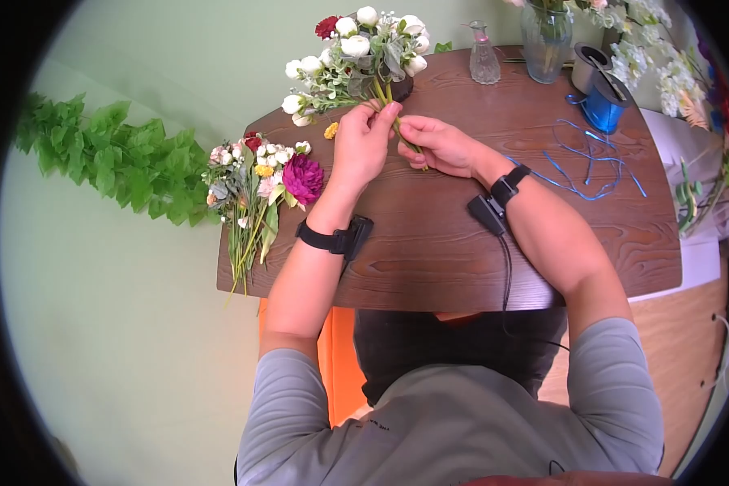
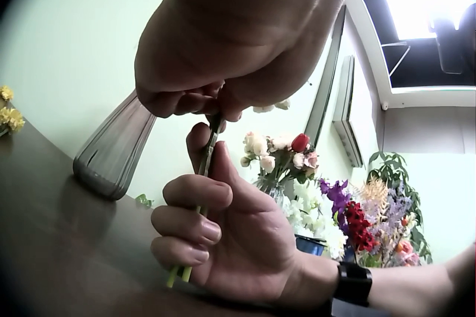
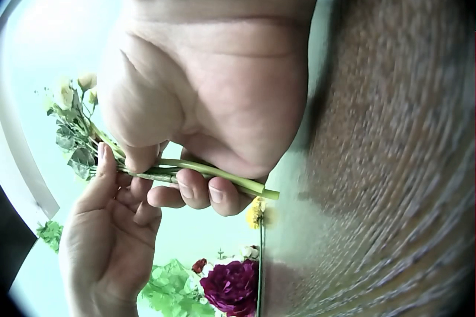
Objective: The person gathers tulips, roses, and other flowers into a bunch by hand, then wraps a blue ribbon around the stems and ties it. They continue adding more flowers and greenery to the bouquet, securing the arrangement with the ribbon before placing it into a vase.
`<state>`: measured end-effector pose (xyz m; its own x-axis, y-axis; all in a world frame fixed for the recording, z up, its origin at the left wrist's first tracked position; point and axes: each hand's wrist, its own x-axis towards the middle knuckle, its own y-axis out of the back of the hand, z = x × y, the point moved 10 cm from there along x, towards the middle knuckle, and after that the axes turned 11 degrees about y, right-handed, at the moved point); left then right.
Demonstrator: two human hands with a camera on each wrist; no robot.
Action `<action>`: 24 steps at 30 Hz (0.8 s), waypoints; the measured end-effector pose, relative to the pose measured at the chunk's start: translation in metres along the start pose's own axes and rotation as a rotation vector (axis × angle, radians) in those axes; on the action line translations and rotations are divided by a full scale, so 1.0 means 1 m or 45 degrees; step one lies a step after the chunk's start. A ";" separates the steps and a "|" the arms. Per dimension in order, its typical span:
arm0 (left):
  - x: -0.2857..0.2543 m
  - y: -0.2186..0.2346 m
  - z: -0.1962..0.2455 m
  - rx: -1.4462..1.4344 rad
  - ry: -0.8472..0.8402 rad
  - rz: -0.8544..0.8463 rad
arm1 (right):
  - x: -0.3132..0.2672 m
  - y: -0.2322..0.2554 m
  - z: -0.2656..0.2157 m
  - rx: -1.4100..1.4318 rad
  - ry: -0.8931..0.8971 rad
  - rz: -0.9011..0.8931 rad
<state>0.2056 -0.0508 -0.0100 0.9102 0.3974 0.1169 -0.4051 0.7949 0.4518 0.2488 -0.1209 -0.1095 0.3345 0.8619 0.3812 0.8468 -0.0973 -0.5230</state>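
Note:
A bunch of white artificial flowers point(image 1: 355, 46) with grey-green leaves is held up over the far side of the table, heads pointing away from me. My left hand point(image 1: 363, 144) pinches its stems just below the leaves. Farther down, my right hand point(image 1: 445, 147) has its fingers curled round the same stems point(image 3: 253, 183), whose green cut ends poke out past the fingers in the right wrist view. The two hands are close together, thumbs near each other. A dark red bloom point(image 1: 326, 27) shows at the bunch's left edge.
Mixed flowers with a purple bloom point(image 1: 303, 179) lie at the table's left. A yellow flower point(image 1: 330, 130) lies near my left hand. Loose blue ribbon point(image 1: 589, 162) and its spool point(image 1: 604, 105) are at right, near glass vases point(image 1: 484, 61). A ribbed dark vase point(image 2: 111, 153) stands behind the bunch.

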 end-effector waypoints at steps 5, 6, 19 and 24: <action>0.005 -0.006 -0.015 -0.257 0.076 -0.220 | -0.005 -0.013 0.001 0.189 -0.095 -0.045; 0.006 -0.008 -0.018 -0.309 0.086 -0.281 | -0.007 -0.018 0.001 0.249 -0.128 -0.045; 0.003 -0.006 -0.021 -0.371 0.077 -0.352 | -0.007 -0.021 0.007 0.291 -0.167 -0.144; 0.002 0.004 -0.021 -0.318 0.080 -0.255 | 0.003 -0.005 0.000 0.154 0.037 -0.018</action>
<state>0.2038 -0.0366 -0.0268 0.9699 0.2432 -0.0104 -0.2345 0.9449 0.2283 0.2458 -0.1177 -0.1054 0.3364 0.8479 0.4098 0.7958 -0.0232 -0.6051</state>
